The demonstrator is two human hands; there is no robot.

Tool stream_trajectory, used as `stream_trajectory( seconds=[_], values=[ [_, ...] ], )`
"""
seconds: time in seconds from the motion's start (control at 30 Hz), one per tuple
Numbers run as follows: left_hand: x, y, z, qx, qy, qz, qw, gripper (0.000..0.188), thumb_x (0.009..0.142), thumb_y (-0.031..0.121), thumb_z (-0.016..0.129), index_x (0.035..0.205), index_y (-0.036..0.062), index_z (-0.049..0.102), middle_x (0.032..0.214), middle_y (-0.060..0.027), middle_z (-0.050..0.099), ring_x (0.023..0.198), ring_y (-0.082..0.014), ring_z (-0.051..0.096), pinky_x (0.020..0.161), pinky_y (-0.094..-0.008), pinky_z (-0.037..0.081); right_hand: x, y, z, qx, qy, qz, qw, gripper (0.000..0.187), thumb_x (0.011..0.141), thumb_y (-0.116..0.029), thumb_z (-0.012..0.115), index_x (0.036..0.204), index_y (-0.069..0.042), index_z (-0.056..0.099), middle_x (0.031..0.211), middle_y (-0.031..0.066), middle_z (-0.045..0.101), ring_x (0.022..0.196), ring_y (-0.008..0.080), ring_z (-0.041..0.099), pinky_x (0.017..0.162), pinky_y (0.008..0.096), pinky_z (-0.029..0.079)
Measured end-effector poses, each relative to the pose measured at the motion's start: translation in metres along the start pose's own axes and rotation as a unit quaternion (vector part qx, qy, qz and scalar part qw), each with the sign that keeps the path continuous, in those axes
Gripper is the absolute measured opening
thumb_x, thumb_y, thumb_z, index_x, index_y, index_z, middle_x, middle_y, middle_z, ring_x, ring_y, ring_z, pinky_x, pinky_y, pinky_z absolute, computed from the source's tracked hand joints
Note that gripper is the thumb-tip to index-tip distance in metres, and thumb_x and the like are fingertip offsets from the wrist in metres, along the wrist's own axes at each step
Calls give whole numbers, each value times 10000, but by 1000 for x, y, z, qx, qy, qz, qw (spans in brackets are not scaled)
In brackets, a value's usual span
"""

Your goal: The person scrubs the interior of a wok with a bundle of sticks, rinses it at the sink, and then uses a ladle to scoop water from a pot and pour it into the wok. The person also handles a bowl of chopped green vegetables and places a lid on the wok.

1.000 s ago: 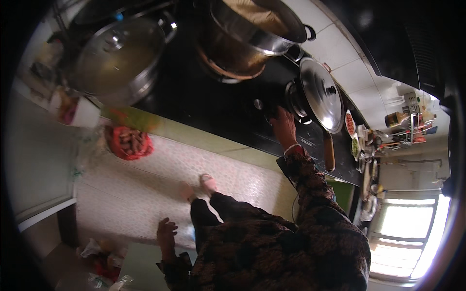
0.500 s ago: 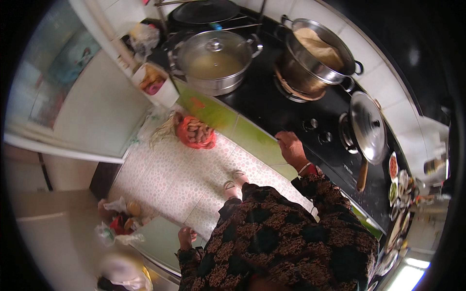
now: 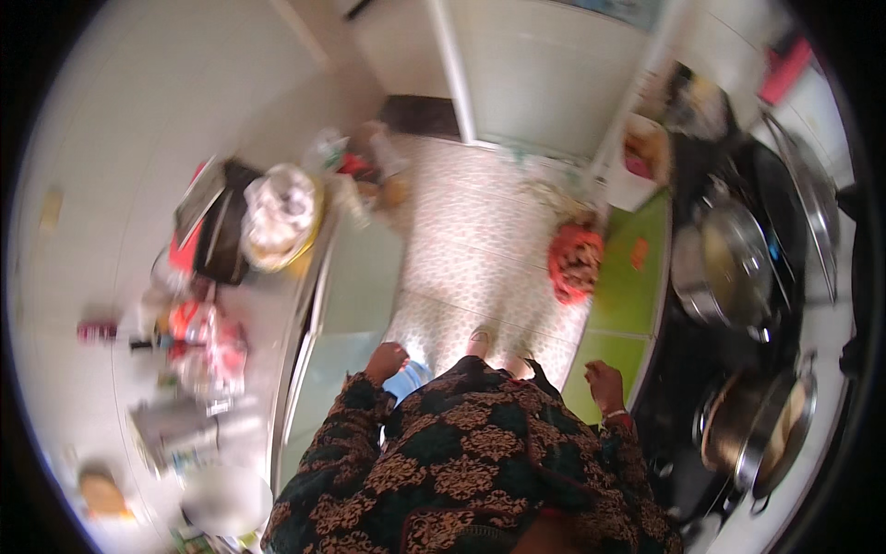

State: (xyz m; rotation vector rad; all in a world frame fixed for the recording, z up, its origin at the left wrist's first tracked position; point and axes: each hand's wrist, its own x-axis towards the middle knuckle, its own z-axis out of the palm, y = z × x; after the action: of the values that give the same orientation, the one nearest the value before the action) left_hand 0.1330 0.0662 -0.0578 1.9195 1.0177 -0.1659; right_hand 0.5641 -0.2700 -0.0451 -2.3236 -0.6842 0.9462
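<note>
My left hand (image 3: pixel 386 361) hangs beside the low cabinet on the left, its fingers curled in a loose fist with nothing seen in it. A blue object (image 3: pixel 407 379), partly hidden by my sleeve, shows just behind it. On the other side, my right hand (image 3: pixel 605 383) is held near the green cabinet front (image 3: pixel 616 305), with its fingers curled in and nothing visible in them. Farther ahead on the floor lies a red plastic bag (image 3: pixel 574 263) of brownish lumpy pieces, leaning near the green cabinet. Neither hand touches a thing that I can make out.
On the right, a black counter (image 3: pixel 666 406) carries a lidded steel pot (image 3: pixel 722 263) and a second, open pot (image 3: pixel 775 434). A white bin (image 3: pixel 637 189) stands beyond. The left counter holds a cloth-filled yellow-rimmed basin (image 3: pixel 281 217) and several bags. Tiled floor (image 3: pixel 461 249) runs between.
My view has turned left, away from the stove, so the pots now sit at the right. My right hand has left the counter's edge and hangs lower at my side.
</note>
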Motion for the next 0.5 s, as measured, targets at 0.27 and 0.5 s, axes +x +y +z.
stream_trajectory(
  seconds=[0.27, 0.5],
  values=[
    [-77, -76, 19, -165, 48, -228, 958, 267, 910, 219, 535, 825, 9, 676, 744, -101, 692, 618, -202, 691, 510, -329, 519, 77, -30, 19, -206, -170, -111, 957, 217, 807, -209, 683, 952, -60, 743, 929, 167, 726, 888, 350, 692, 826, 422, 551],
    [-111, -131, 31, -108, 154, -232, 954, 225, 902, 187, 533, 790, 33, 654, 763, -125, 688, 671, -245, 692, 579, -381, 525, 149, -102, 34, -351, -187, -299, 867, 180, 786, -236, 670, 827, -68, 722, 882, 142, 720, 823, 345, 680, 735, 459, 532]
  ],
)
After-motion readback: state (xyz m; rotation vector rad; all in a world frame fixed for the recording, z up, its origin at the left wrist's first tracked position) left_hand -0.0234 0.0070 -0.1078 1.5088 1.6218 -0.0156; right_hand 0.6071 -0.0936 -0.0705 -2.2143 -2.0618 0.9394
